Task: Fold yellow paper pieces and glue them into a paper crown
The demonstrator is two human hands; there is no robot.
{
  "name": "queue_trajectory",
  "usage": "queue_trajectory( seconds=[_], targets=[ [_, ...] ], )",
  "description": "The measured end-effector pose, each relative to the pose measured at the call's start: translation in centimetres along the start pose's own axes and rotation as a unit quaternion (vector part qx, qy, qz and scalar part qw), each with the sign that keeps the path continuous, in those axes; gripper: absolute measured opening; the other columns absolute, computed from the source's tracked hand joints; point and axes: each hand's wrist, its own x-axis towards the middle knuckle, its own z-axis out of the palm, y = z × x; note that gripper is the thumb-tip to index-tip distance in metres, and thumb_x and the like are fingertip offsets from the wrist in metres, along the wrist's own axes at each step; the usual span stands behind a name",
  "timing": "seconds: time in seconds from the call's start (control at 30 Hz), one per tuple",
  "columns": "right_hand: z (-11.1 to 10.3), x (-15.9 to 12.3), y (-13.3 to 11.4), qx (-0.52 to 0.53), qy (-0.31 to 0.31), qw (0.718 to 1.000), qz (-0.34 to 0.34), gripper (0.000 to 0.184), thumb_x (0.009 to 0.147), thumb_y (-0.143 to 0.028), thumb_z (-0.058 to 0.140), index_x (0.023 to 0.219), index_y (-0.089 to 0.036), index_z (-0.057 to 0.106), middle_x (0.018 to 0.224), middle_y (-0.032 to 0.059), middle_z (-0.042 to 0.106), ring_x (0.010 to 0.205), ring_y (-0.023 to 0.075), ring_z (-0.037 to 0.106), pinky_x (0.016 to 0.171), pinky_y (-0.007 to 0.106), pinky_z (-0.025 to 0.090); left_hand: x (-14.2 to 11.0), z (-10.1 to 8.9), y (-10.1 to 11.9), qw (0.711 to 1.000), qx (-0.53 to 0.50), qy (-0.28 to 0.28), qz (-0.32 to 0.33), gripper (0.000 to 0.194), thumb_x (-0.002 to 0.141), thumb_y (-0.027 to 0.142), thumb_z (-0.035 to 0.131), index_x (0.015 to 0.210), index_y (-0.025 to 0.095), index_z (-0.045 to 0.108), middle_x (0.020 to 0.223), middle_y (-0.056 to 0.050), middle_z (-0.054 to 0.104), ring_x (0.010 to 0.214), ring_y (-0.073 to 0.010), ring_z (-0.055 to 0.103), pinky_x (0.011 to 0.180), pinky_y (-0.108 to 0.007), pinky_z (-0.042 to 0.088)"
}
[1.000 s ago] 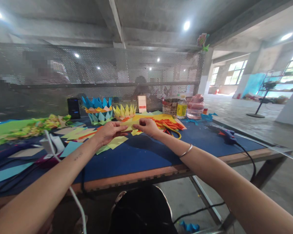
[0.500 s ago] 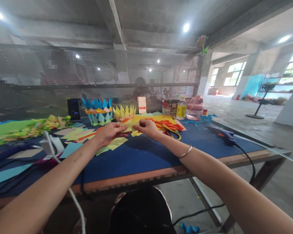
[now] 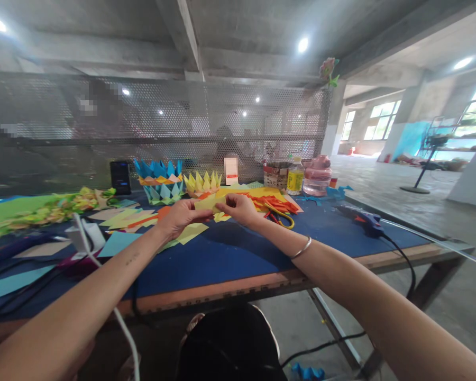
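Between my hands, a little above the table, is a piece of yellow paper (image 3: 206, 203). My left hand (image 3: 182, 216) pinches its left part with thumb and fingers. At its right end, my right hand (image 3: 240, 209) grips the paper between thumb and curled fingers. Behind it stand a yellow folded-paper crown shape (image 3: 203, 183) and stacked blue and teal ones (image 3: 158, 177). Orange paper strips (image 3: 272, 203) lie just beyond my right hand, with yellow-handled scissors (image 3: 284, 219) beside them. Loose yellow sheets (image 3: 188, 234) lie under my left hand.
A glue gun (image 3: 367, 219) with a black cord lies at the right. A yellow-labelled bottle (image 3: 294, 177), a pink jug (image 3: 317, 175) and a basket (image 3: 275, 174) stand at the back. A white plug and cable (image 3: 83, 235) cross the left side of the blue table (image 3: 230, 264).
My left thumb and fingers have shifted slightly along the yellow paper, which has turned a little. My right hand stays almost in place.
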Motion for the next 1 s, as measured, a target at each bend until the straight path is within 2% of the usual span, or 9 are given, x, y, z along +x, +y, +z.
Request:
queue_trajectory(
  seconds=[0.27, 0.4, 0.57, 0.77, 1.0],
  targets=[
    [-0.1, -0.1, -0.3, 0.01, -0.002, 1.0, 0.006, 0.037, 0.075, -0.04, 0.061, 0.056, -0.017, 0.038, 0.054, -0.0072, 0.032, 0.053, 0.0062, 0.029, 0.051, 0.022, 0.022, 0.0, 0.3, 0.2, 0.998, 0.039, 0.03, 0.039, 0.035, 0.052, 0.035, 0.083, 0.075, 0.012, 0.072, 0.067, -0.005, 0.072, 0.064, -0.0185, 0.067, 0.068, -0.032, 0.054],
    [0.2, -0.1, 0.3, 0.062, -0.047, 0.997, 0.02, 0.034, 0.071, -0.044, 0.064, 0.061, -0.016, 0.048, 0.056, -0.006, 0.039, 0.053, 0.0065, 0.034, 0.05, 0.021, 0.024, 0.1, 0.2, 0.2, 0.997, 0.042, 0.04, 0.044, 0.037, 0.051, 0.035, 0.083, 0.078, 0.013, 0.071, 0.069, -0.004, 0.072, 0.065, -0.0181, 0.067, 0.068, -0.031, 0.053],
    [0.6, -0.1, 1.0, 0.144, -0.122, 0.981, 0.034, 0.037, 0.067, -0.047, 0.066, 0.078, -0.012, 0.062, 0.067, -0.0016, 0.056, 0.059, 0.0084, 0.045, 0.055, 0.019, 0.035, 0.4, -0.2, -0.2, 0.995, 0.07, 0.034, 0.063, 0.036, 0.052, 0.038, 0.082, 0.075, 0.014, 0.07, 0.067, -0.003, 0.072, 0.063, -0.018, 0.067, 0.065, -0.029, 0.053],
    [0.6, -0.1, 1.3, 0.109, -0.111, 0.987, 0.05, 0.035, 0.066, -0.043, 0.066, 0.078, -0.01, 0.065, 0.066, -0.0006, 0.058, 0.057, 0.0085, 0.047, 0.052, 0.019, 0.034, 0.3, 0.0, 0.0, 0.993, 0.088, 0.037, 0.064, 0.038, 0.05, 0.038, 0.082, 0.077, 0.015, 0.07, 0.067, -0.003, 0.072, 0.063, -0.0186, 0.066, 0.064, -0.029, 0.052],
    [0.6, 0.1, 1.3, 0.103, -0.126, 0.985, 0.055, 0.033, 0.067, -0.039, 0.064, 0.083, -0.01, 0.067, 0.066, -0.0013, 0.058, 0.058, 0.0079, 0.046, 0.051, 0.018, 0.033, -0.1, 0.2, 0.3, 0.991, 0.101, 0.028, 0.079, 0.036, 0.052, 0.034, 0.081, 0.079, 0.015, 0.069, 0.068, -0.001, 0.07, 0.062, -0.0163, 0.064, 0.063, -0.027, 0.05]
  ],
)
